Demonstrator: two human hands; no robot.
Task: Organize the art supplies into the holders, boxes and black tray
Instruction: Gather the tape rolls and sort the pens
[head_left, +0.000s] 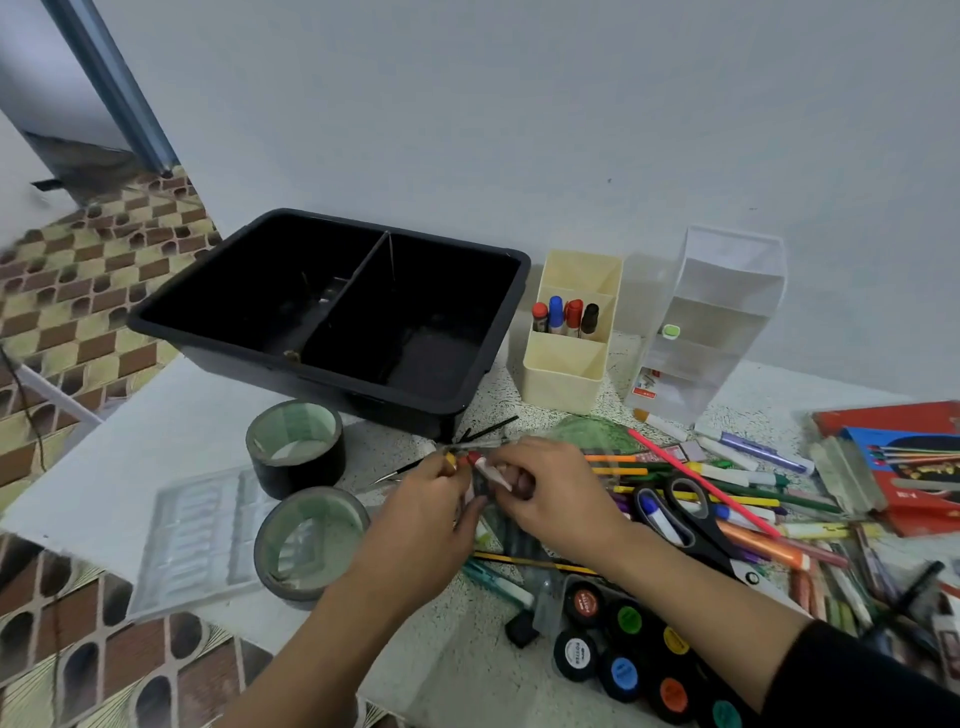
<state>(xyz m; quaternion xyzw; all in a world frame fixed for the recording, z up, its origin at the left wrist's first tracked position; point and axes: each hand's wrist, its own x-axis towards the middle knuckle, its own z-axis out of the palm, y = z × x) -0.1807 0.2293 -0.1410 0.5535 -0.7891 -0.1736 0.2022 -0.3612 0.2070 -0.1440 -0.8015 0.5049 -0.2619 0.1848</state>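
As left hand (415, 519) and right hand (553, 501) meet — both grips pinch small tubes (488, 472).

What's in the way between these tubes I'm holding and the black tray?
Nothing visible. The left hand and right hand hold the tubes right before the open black tray; thin black sticks lie low between.

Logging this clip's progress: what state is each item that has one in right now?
black tray, upright, both compartments nearly empty.
cream holder, upright, four markers in middle compartment.
scissors, closed, lying flat.
paint pots, lids on.
tape rolls, lying flat.
left hand, pinching capped tubes.
right hand, pinching them too.
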